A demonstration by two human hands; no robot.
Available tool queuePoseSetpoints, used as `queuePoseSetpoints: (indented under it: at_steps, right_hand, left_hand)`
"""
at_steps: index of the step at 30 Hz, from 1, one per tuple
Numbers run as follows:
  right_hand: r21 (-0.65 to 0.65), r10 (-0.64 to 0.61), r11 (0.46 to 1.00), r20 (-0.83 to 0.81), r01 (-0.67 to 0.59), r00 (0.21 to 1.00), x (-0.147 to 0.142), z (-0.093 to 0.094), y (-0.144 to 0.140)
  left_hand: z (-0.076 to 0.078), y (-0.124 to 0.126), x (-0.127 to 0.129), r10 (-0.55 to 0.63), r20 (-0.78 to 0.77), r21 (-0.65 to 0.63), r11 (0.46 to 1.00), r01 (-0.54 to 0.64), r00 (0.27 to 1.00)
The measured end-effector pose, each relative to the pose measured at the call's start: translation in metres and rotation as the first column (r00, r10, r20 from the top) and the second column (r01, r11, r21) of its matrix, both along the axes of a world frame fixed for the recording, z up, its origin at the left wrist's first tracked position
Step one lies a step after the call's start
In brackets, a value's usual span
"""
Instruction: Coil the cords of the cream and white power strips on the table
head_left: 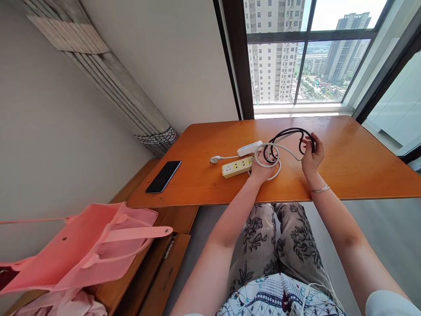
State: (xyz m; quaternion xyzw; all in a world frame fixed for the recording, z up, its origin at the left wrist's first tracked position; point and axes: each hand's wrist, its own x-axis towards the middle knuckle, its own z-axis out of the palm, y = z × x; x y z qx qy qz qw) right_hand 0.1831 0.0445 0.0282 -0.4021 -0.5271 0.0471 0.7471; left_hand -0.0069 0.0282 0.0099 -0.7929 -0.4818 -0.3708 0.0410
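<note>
Closest of all are the person's knees in flowered trousers (283, 239), tucked under the edge of an orange wooden table (362, 162). Far to the left, a pink bag (82, 250) lies flopped on a low wooden shelf (158, 263). A dark phone (163, 176) lies flat on the left end of the table, well apart from everything else. Next comes a small white plug (215, 159) on a thin white cord, then a yellow power strip (237, 167) with a white power strip (250, 149) just behind it. The left hand (262, 166) rests on the table right beside the yellow strip, and its fingers are curled around a looped white cable (267, 166) and one end of a black cable (289, 137). The black cable bends up in a loop over to the right hand (312, 157), which is lifted a little and pinches the other end tight. A thin bracelet (320, 189) sits on the right wrist. Behind the table, a big window (305, 52) shows tall buildings outside.
</note>
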Motion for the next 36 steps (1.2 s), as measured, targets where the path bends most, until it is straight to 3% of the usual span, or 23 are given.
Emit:
queuePoseSetpoints:
  at_steps: [4, 8, 11, 14, 18, 21, 23, 25, 27, 29, 33, 36]
  right_hand:
    - [0.045, -0.103, 0.995, 0.332, 0.093, 0.938, 0.036, 0.003, -0.012]
    - [0.021, -0.113, 0.991, 0.675, 0.134, 0.729, 0.089, 0.004, -0.029]
    - [-0.040, -0.085, 0.982, 0.780, 0.185, 0.620, 0.122, 0.003, -0.036]
    - [-0.113, -0.048, 0.965, 0.812, 0.238, 0.581, 0.136, 0.001, -0.037]
    - [-0.239, 0.069, 0.949, 0.793, 0.205, 0.605, 0.125, 0.005, -0.043]
    - [-0.385, 0.320, 0.923, 0.737, -0.019, 0.595, 0.111, 0.017, -0.054]
    - [-0.475, 0.490, 0.859, 0.655, -0.190, 0.576, 0.104, 0.027, -0.063]
    - [-0.524, 0.575, 0.803, 0.561, -0.283, 0.595, 0.098, 0.037, -0.069]
    - [-0.561, 0.591, 0.779, 0.508, -0.280, 0.626, 0.090, 0.044, -0.075]
    - [-0.619, 0.610, 0.749, 0.508, -0.234, 0.608, 0.079, 0.048, -0.080]
    - [-0.747, 0.706, 0.652, 0.534, -0.131, 0.465, 0.053, 0.045, -0.093]
    - [-0.776, 0.729, 0.630, 0.573, -0.038, 0.375, 0.038, 0.039, -0.100]
  left_hand:
    - [-0.005, 0.010, -0.015, 0.143, -0.007, -0.117, 0.983, -0.143, 0.990]
    - [-0.003, 0.014, -0.029, 0.245, -0.075, -0.187, 0.949, -0.255, 0.967]
    - [0.003, 0.014, -0.032, 0.264, -0.105, -0.220, 0.934, -0.281, 0.959]
    - [0.007, 0.013, -0.031, 0.267, -0.100, -0.244, 0.927, -0.284, 0.958]
    - [0.010, 0.012, -0.033, 0.269, -0.052, -0.258, 0.927, -0.273, 0.962]
    - [0.011, 0.009, -0.035, 0.249, -0.045, -0.251, 0.934, -0.252, 0.967]
    - [0.011, 0.007, -0.036, 0.226, -0.051, -0.250, 0.940, -0.232, 0.973]
    - [0.010, 0.007, -0.037, 0.209, -0.058, -0.252, 0.943, -0.217, 0.976]
    - [0.009, 0.006, -0.036, 0.194, -0.069, -0.254, 0.945, -0.205, 0.979]
    - [0.008, 0.006, -0.036, 0.187, -0.074, -0.250, 0.947, -0.200, 0.979]
    - [0.008, 0.007, -0.037, 0.189, -0.064, -0.231, 0.953, -0.198, 0.980]
    - [0.009, 0.007, -0.037, 0.191, -0.057, -0.230, 0.953, -0.199, 0.980]
